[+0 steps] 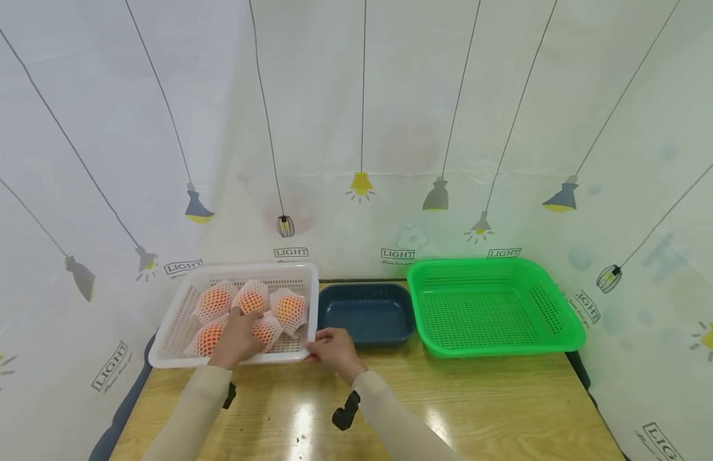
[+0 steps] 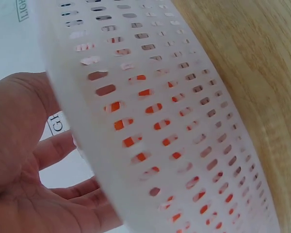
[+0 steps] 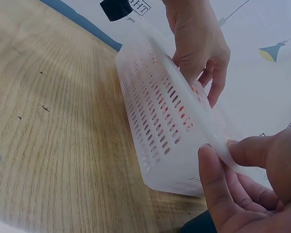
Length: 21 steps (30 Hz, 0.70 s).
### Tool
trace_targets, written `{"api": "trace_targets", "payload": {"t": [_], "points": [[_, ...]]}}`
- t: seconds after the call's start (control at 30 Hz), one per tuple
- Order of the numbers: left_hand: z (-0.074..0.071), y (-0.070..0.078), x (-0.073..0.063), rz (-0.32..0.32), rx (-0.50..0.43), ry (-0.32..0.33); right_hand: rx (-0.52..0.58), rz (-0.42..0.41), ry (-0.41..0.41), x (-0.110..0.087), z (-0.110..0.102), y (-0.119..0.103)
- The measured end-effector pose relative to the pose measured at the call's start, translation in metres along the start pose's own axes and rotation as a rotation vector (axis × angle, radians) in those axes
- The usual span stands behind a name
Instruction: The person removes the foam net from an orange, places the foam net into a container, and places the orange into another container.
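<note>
A white plastic basket (image 1: 314,301) with slotted walls stands at the left of the table. Several round orange fruits (image 1: 289,310) lie in it, each in a white foam net. My left hand (image 1: 237,339) reaches over the front rim among the front fruits, its fingers pointing down and spread apart; the basket wall hides its fingertips in the left wrist view. At the basket's front right corner, my right hand (image 1: 336,351) pinches the rim between thumb and fingers, as the right wrist view shows up close.
Just right of the white basket is a dark blue tub (image 1: 364,314). Farther right stands a bright green perforated basket (image 1: 471,314). All three line up along the back of the wooden table (image 1: 483,397), against a pale curtain (image 1: 333,115) printed with lamps.
</note>
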State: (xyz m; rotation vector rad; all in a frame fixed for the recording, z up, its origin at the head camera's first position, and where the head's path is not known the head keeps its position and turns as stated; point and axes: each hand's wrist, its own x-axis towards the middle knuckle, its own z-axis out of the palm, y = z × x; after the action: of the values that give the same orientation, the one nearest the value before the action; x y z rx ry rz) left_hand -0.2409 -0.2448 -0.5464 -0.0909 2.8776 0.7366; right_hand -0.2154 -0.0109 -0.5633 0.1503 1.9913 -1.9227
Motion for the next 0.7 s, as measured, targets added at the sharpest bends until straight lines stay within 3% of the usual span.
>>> {"api": "trace_targets", "payload": {"t": [0.4, 0.7], "points": [[-0.011, 0.009, -0.008, 0.001, 0.011, 0.016, 0.013, 0.018, 0.002, -0.001, 0.001, 0.0], [-0.023, 0.019, -0.014, 0.065, -0.014, 0.041, 0.003, 0.025, 0.006, -0.001, 0.001, -0.002]]}}
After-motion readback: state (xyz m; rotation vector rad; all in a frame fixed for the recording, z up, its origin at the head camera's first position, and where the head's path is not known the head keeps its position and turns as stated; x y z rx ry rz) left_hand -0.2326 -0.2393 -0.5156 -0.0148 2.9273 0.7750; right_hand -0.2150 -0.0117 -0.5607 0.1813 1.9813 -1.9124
